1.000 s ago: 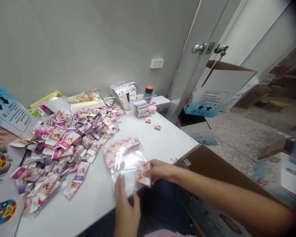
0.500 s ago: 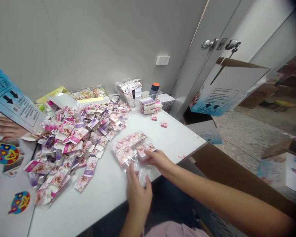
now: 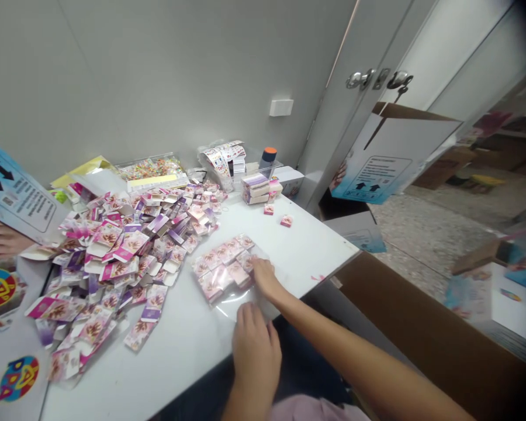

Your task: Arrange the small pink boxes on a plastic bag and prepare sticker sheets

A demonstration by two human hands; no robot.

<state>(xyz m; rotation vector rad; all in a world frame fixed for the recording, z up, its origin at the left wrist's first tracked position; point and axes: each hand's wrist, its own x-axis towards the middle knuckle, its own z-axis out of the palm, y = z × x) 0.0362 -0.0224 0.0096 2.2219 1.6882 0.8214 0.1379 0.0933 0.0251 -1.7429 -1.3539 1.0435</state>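
A clear plastic bag (image 3: 232,305) lies flat on the white table, with several small pink printed boxes (image 3: 219,263) side by side in it. My right hand (image 3: 265,278) reaches in at the bag's near right side, its fingers closed against the end of the boxes there. Some of its fingertips are hidden. At the bag's near edge is my left hand (image 3: 256,342), fingers bent together over the plastic; the thumb side is partly hidden. Left of the bag spreads a large heap of pink and purple folded cartons (image 3: 131,245).
Two loose small boxes, one a pink box (image 3: 286,220), lie toward the back right. Behind them stand a clear container of cartons (image 3: 256,188) and an orange-capped bottle (image 3: 268,161). An open brown carton (image 3: 377,304) sits below the table's right edge.
The small boxes from my right hand have moved left, up against the rows in the bag. My left hand has drawn lower and its fingers have closed. The view has shifted slightly.
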